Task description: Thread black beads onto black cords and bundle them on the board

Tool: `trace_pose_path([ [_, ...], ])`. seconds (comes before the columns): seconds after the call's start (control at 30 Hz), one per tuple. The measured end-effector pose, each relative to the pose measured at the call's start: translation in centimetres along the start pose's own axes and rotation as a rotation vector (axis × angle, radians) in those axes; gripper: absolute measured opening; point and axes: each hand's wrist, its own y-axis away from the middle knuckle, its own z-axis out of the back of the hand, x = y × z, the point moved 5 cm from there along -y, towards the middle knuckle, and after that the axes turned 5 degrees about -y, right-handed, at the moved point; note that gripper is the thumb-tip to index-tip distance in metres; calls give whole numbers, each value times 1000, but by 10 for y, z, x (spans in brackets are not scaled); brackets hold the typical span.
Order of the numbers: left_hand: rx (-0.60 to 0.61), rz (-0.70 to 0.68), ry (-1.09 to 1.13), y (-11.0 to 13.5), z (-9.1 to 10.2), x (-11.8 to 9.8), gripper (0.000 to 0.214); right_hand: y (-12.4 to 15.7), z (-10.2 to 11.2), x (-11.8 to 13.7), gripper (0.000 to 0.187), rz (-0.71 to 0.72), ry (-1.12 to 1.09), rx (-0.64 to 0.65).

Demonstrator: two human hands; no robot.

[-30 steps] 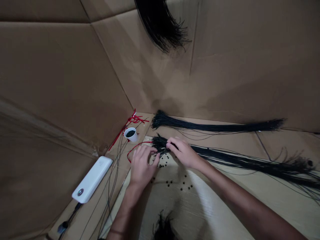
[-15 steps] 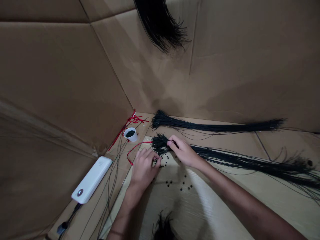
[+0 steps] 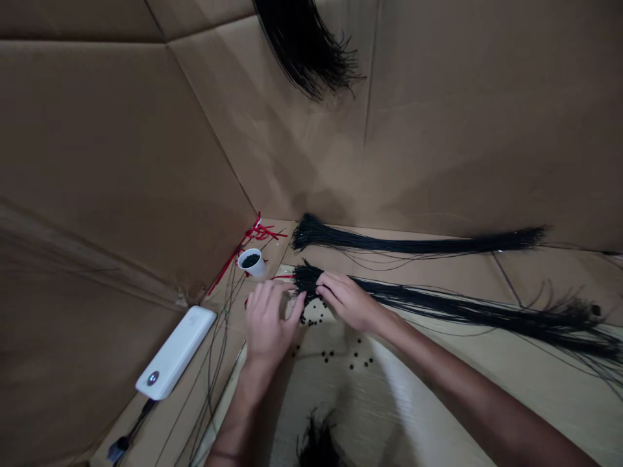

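Observation:
My left hand (image 3: 265, 321) and my right hand (image 3: 346, 299) meet at the frayed left end of a long bundle of thin black cords (image 3: 462, 311) lying across the cardboard floor. The right hand's fingers are curled and pinch cords at that end. My left hand's fingertips are drawn together against the same tuft, and what they hold is too small to make out. Small black beads (image 3: 335, 355) lie scattered on the glossy sheet just below both hands. A red tie (image 3: 280, 277) pokes out beside the left hand.
A second black cord bundle (image 3: 413, 245) lies behind, by the back wall. A white cup of black beads (image 3: 252, 262) stands near red ties (image 3: 260, 232) in the corner. A white power bank (image 3: 176, 351) with cable lies at left. More cords (image 3: 306, 45) hang above.
Both hands shifted slightly up and left toward the tuft. My left hand's fingers rose from the beads to the cord ends, closing in against my right hand.

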Motion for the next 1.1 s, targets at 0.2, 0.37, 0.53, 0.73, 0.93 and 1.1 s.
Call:
trace_pose_path([
  [0.2,256,102,44,6,-19,11,12,0,8,-8,21,-89,-67,-127],
  [0.37,430,111,29,15,-35,14,7,0,10,-8,22,-106,-94,-146],
  [0.53,367,138,71,14,-33,15,10,-2,7,-7,21,-70,-65,-131],
  [0.73,282,151,118,10,-25,16,10,-2,3,-4,20,3,2,-140],
  [0.93,187,169,205,5,-13,17,5,0,0,-3,18,32,31,-100],
  [1.1,188,248,279,6,-16,21,7,0,-3,-6,20,2,14,-94],
])
